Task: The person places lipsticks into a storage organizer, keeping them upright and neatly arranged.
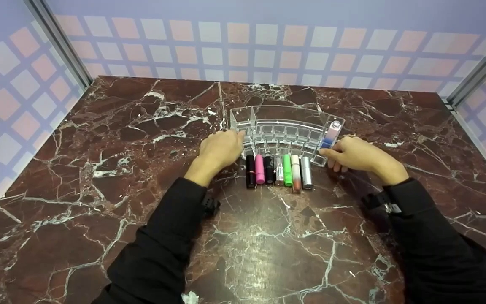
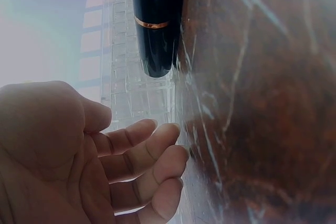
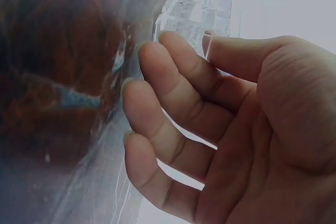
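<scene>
Just behind the row of seven tubes, a clear, curved, tiered organizer is being pinched by the bent right hand, right of the row; a pink-and-blue tube is being held in its end compartment. Left of the row, the organizer's edge is being partly covered by the loosely curled left hand; whether it is being gripped cannot be told. The organizer's front edge is being partly hidden by the row.
</scene>
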